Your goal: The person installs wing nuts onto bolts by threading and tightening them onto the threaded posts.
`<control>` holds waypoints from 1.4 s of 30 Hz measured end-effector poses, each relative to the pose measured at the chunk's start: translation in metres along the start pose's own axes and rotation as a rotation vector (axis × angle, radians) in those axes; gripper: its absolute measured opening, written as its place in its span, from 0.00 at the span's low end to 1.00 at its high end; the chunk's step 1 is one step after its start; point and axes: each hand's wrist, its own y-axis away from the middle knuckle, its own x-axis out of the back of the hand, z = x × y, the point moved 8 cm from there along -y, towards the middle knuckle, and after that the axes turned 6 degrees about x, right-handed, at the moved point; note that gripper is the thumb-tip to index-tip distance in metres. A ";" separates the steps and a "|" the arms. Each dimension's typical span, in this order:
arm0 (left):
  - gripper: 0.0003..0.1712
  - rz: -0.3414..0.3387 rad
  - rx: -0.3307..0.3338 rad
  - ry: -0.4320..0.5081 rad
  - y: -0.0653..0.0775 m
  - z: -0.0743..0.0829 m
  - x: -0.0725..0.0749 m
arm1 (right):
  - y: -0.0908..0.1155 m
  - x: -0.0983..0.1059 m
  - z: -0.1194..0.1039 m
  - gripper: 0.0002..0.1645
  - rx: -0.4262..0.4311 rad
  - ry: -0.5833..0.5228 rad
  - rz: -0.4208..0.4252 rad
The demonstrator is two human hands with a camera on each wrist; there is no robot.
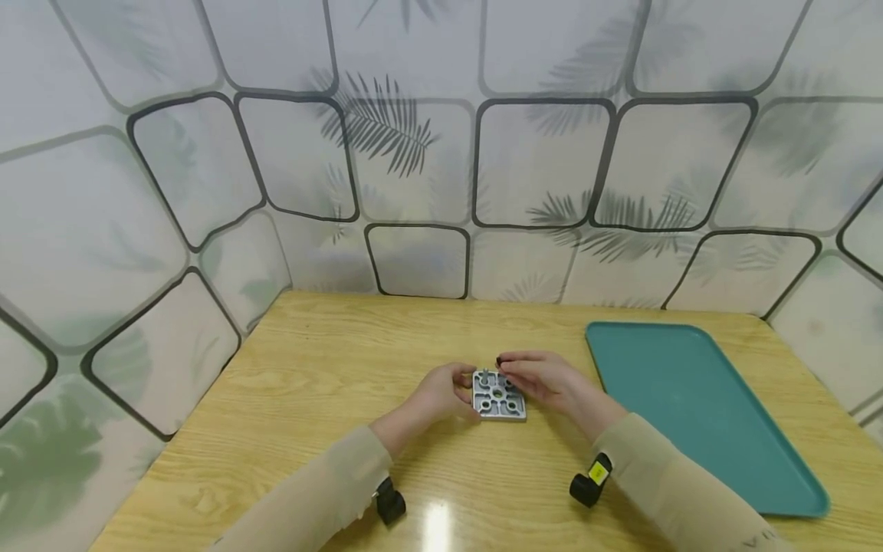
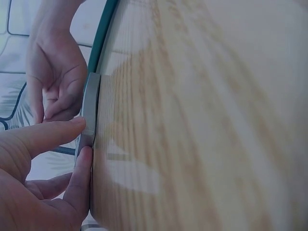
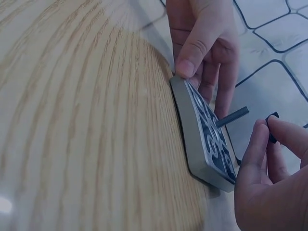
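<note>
A square silver metal plate (image 1: pixel 498 410) with several round recessed holes lies on the table in the head view. My left hand (image 1: pixel 441 391) grips its left side; in the right wrist view the thumb (image 3: pixel 186 67) touches one corner. From the plate rises a threaded metal bolt (image 3: pixel 233 116), standing near the far left corner in the head view. My right hand (image 1: pixel 548 379) is over the plate's far right corner and pinches a small black piece (image 3: pixel 274 116) between thumb and fingertips, apart from the bolt. The black piece's exact kind is hidden by the fingers.
A teal tray (image 1: pixel 690 406) lies on the right of the wooden table (image 1: pixel 331 353). Patterned curtains (image 1: pixel 421 169) hang behind and on both sides of the table. Each wrist carries a black camera strap, such as the right one (image 1: pixel 589 483).
</note>
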 end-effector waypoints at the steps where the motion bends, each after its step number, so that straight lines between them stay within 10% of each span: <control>1: 0.50 0.000 -0.001 0.000 0.000 0.000 0.000 | 0.000 -0.001 0.000 0.23 -0.002 -0.001 0.001; 24: 0.51 -0.019 0.000 -0.052 -0.002 0.004 -0.001 | -0.007 -0.014 0.002 0.13 0.037 0.043 0.008; 42: 0.52 -0.053 -0.002 -0.043 -0.001 0.005 -0.005 | -0.009 -0.014 0.004 0.23 0.080 0.167 0.037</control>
